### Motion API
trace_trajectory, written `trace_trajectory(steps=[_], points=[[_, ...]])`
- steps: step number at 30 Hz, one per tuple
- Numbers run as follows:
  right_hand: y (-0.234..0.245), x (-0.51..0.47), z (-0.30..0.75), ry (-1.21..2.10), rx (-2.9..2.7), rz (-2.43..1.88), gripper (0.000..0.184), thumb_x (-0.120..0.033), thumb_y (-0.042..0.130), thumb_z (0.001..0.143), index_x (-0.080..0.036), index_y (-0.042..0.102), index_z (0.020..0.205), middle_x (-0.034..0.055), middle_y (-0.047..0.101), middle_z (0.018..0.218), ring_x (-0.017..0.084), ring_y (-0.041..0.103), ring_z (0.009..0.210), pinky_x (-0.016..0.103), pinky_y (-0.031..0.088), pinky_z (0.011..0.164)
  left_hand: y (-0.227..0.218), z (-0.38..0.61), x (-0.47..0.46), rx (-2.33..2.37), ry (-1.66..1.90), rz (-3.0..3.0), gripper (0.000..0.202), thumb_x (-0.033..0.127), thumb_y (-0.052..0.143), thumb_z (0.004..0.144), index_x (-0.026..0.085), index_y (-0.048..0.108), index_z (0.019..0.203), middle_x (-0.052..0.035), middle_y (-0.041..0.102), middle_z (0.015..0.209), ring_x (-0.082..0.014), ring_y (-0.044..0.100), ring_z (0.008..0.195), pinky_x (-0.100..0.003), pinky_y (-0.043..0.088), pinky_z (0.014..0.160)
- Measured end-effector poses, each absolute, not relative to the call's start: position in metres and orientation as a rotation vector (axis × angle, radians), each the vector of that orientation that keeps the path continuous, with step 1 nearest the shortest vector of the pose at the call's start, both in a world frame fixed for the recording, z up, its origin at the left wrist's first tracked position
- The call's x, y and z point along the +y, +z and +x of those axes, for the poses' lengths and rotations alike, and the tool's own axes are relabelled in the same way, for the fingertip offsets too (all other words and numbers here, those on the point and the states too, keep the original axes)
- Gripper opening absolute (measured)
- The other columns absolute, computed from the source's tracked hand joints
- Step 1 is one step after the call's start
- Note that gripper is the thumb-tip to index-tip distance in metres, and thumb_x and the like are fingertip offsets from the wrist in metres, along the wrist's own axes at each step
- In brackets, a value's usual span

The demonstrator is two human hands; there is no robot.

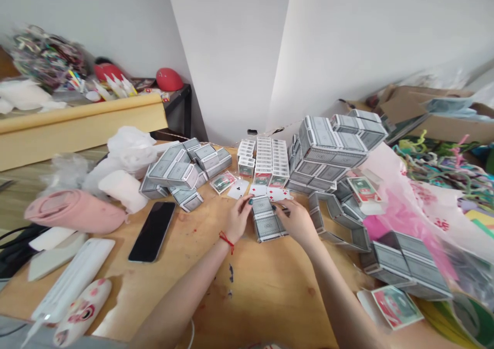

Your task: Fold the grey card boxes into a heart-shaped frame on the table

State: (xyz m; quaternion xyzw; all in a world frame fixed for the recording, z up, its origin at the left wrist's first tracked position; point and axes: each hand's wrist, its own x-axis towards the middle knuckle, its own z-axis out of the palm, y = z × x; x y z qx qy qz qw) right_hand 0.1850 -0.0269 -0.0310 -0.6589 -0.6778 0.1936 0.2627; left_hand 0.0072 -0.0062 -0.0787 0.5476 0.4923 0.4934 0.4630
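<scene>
Left hand and right hand are apart from each other, with their fingertips touching the far left and far right parts of a gray card block; how tightly the fingers close on it cannot be told. The block rests on the wooden desk, in the middle and in front of the person, its patterned top facing up. A red string bracelet circles the left wrist. Just beyond the block, loose playing cards lie face up, and behind them stand rows of small card boxes. Farther left are a pile of gray card pieces and a black phone lying flat, with a pink roll near the desk's left side. To the right, a taller stack of gray card pieces rises beside the rows, and an open gray frame sits nearer the right forearm. Close to the desk's right edge lie another gray block and an opened red and green card box.
</scene>
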Motion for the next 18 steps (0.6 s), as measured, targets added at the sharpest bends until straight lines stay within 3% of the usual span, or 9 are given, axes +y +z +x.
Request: trace_trajectory(steps=[4, 9, 18], points=[[-0.046, -0.032, 0.191, 0.774, -1.583, -1.802, 0.025, -0.036, 0.051, 0.077, -0.021, 0.068, 0.088, 0.0065, 0.068, 0.092, 0.022, 0.062, 0.087, 0.032, 0.046, 0.075, -0.077, 0.008, -0.006, 1.181, 1.113, 1.299, 0.034, 0.027, 0.056, 0.077, 0.017, 0.056, 0.109, -0.0084, 0.059, 0.115, -0.018, 0.054, 0.107, -0.032, 0.042, 0.093], [-0.049, -0.032, 0.187, 1.022, -1.437, -1.752, 0.03, -0.044, 0.058, 0.069, -0.017, 0.066, 0.079, 0.0046, 0.068, 0.078, 0.02, 0.06, 0.074, 0.027, 0.043, 0.064, -0.073, 0.015, -0.001, 1.218, 1.095, 1.234, 0.028, 0.026, 0.054, 0.076, 0.014, 0.057, 0.102, -0.0084, 0.063, 0.1, -0.017, 0.059, 0.093, -0.03, 0.046, 0.082], [-0.046, -0.024, 0.184, 0.962, -1.461, -1.877, 0.021, -0.039, 0.057, 0.065, -0.019, 0.059, 0.061, -0.0004, 0.059, 0.059, 0.016, 0.052, 0.061, 0.024, 0.036, 0.058, -0.073, 0.022, 0.002, 1.399, 1.145, 1.376, 0.019, 0.025, 0.05, 0.078, 0.015, 0.059, 0.092, -0.007, 0.063, 0.092, -0.0173, 0.059, 0.087, -0.031, 0.045, 0.08]])
